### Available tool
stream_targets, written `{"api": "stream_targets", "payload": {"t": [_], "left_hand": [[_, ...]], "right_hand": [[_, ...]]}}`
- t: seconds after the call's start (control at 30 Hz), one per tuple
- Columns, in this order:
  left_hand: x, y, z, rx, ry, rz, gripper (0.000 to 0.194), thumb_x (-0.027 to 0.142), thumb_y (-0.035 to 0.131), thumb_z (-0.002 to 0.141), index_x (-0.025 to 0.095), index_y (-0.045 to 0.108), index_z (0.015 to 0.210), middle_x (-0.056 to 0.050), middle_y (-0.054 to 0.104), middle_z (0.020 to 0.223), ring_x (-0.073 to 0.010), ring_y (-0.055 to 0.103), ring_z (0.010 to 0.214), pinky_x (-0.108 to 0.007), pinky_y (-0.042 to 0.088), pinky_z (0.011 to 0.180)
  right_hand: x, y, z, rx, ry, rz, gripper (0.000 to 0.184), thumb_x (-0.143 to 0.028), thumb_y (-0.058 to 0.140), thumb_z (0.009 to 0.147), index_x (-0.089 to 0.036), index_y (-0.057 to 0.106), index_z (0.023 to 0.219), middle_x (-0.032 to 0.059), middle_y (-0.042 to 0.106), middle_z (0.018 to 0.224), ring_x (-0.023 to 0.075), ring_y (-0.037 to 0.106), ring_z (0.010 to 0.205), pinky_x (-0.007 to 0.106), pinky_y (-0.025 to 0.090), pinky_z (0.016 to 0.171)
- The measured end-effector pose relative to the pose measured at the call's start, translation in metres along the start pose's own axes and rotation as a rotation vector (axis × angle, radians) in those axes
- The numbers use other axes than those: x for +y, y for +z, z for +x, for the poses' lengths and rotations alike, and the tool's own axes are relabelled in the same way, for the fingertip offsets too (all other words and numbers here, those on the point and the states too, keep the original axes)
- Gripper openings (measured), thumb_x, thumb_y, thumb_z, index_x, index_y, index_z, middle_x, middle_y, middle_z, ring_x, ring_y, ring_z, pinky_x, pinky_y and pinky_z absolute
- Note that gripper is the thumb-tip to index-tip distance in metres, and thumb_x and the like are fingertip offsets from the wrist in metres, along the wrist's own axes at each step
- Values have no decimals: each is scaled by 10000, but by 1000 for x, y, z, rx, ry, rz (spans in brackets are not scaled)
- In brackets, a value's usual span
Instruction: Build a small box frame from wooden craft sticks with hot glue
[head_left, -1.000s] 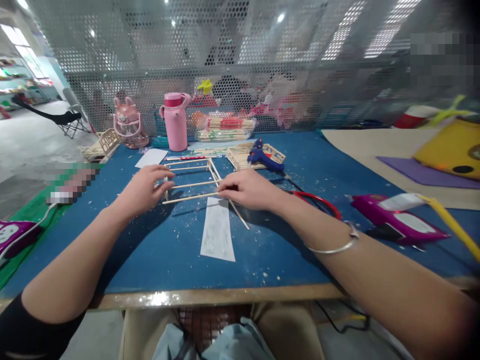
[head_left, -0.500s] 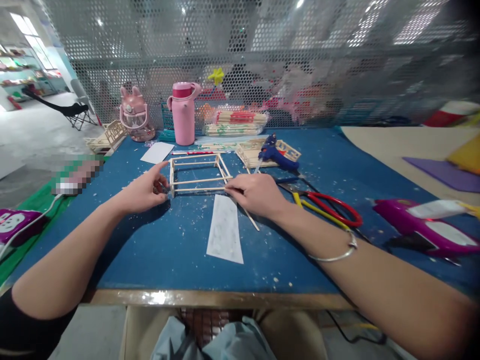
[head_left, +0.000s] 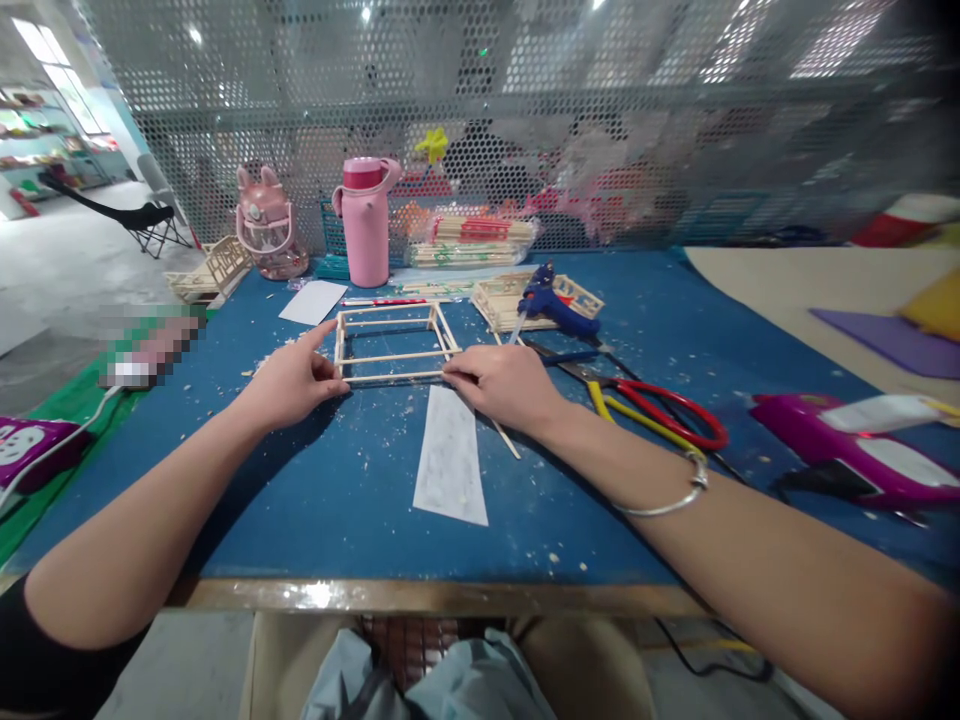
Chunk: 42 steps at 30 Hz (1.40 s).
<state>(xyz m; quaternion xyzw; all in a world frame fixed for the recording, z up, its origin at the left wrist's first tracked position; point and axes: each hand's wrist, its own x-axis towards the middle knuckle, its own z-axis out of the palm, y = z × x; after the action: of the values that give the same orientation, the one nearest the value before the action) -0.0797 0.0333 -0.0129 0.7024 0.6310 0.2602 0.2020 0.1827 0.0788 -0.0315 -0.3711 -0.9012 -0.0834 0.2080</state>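
Right hand (head_left: pixel 510 385) pinches the frame (head_left: pixel 396 357) (slim sticks).

- Stick frame (head_left: pixel 397 357): pale bare wood, matt.
- Tabletop (head_left: pixel 337 500): blue, matt, roughened by crumbs.
- Table edge (head_left: pixel 420 597): wood-brown — glossy, light glaring off it.
- Paper slip (head_left: pixel 451 458): white, dull, smudged.
- Back panel (head_left: pixel 300 100): perforated metal, dull sheen.
- Pink bottle (head_left: pixel 367 238): smooth, satin.
- Bracelet (head_left: pixel 699 478): silvery metal — polished.
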Motion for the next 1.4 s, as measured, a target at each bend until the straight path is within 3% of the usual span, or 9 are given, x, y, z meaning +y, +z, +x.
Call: {"api": "stream_targets", "payload": {"t": [0.53, 0.8, 0.87, 0.97, 1.07, 1.17, 1.27, 1.4], "left_hand": [[2, 2, 0, 33, -53, -4, 714, 326, 615, 708, 172, 376, 1363, 2, 649, 699, -170, 585, 629, -297, 402, 630], [2, -3, -5, -31, 24, 166, 731, 380, 581, 742, 162, 319, 1388, -28, 664, 809, -195, 602, 708, -308, 433, 685], [5, -4, -7, 2, 38, 204, 707, 404, 574, 754, 157, 347, 1376, -48, 650, 858, -194, 592, 700, -317, 443, 691], [8, -4, -8, 143, 108, 251, 617, 431, 562, 774, 152, 457, 1314, -101, 597, 1005, -208, 582, 779, -353, 456, 763], [7, -1, -3, 256, 223, 235, 452, 410, 523, 817, 184, 573, 1206, -120, 550, 1128, -242, 549, 990, -387, 427, 892], [3, 6, 5, 209, 319, 232, 320, 365, 500, 839, 187, 669, 1044, -130, 568, 1171, -267, 510, 1103, -416, 381, 965], [3, 10, 10, 171, 352, 208, 291, 362, 482, 846, 184, 712, 862, -123, 631, 1117, -267, 552, 1062, -400, 400, 945], [16, 7, 1, 333, 234, 32, 293, 393, 494, 834, 197, 709, 871, -54, 709, 975, -225, 617, 948, -323, 440, 873]], "right_hand": [[3, 5, 8, 30, 92, 171, 174, -192, 550, 834, -184, 723, 821, 62, 674, 857, 174, 609, 801, 271, 424, 694], [17, -19, 2, -211, -30, 205, 126, -187, 531, 831, -178, 653, 800, 39, 657, 816, 148, 571, 736, 246, 382, 652], [22, -28, 0, -255, 10, 191, 128, -200, 517, 830, -187, 633, 779, 22, 649, 734, 142, 553, 658, 248, 367, 602], [28, -38, -3, -309, 35, 190, 134, -198, 511, 816, -197, 619, 737, 11, 635, 666, 135, 528, 583, 253, 352, 555], [27, -43, -4, -253, -14, 266, 128, -212, 513, 806, -194, 619, 736, 26, 646, 726, 145, 554, 656, 265, 391, 611], [22, -45, -3, -200, -21, 406, 118, -231, 518, 803, -185, 610, 745, 30, 640, 770, 141, 560, 711, 268, 412, 660], [18, -46, -2, -120, 124, 601, 111, -254, 513, 813, -184, 572, 751, -2, 591, 672, 114, 528, 615, 252, 410, 599], [19, -49, -1, 178, 326, 970, 154, -344, 527, 823, -197, 489, 796, -19, 582, 663, 94, 529, 562, 240, 441, 567]]}}
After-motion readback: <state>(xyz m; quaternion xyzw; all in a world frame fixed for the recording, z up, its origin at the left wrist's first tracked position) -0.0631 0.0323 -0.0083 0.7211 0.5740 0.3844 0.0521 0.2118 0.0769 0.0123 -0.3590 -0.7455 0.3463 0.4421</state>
